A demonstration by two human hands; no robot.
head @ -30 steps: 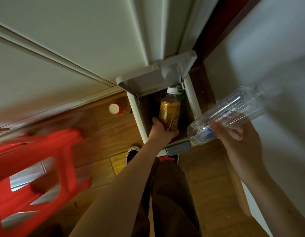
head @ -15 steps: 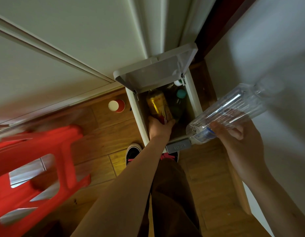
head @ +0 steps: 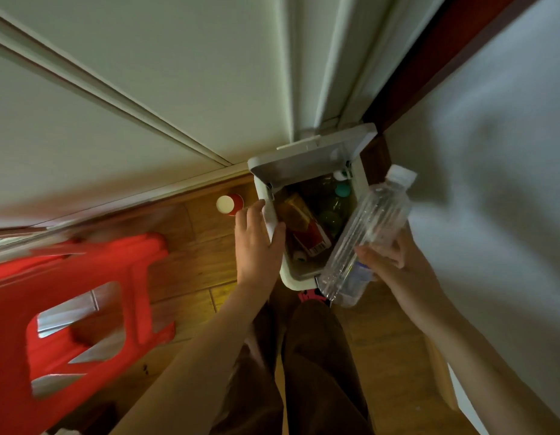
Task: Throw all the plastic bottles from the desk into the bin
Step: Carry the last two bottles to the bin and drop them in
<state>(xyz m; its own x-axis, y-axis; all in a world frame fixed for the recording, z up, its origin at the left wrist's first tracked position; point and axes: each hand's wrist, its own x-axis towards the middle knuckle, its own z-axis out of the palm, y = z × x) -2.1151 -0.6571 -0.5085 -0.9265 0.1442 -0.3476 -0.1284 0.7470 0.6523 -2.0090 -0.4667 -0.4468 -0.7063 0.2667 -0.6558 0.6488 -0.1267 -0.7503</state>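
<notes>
Over the open white bin [head: 291,274], gripped a tilted clear plastic bottle [head: 366,230] in the right hand [head: 395,265]; rested the left hand [head: 256,246], fingers loose, against the bin's left wall, with a yellow bottle [head: 299,218] lying inside.

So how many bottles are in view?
3 clearly: a clear bottle in the right hand, a yellow-labelled bottle and a green bottle inside the bin. A white cap under the lid may be another; more may be hidden.

Left hand [head: 256,243] extended, fingers relaxed; right hand [head: 395,262] raised, gripping the bottle [head: 369,227].
</notes>
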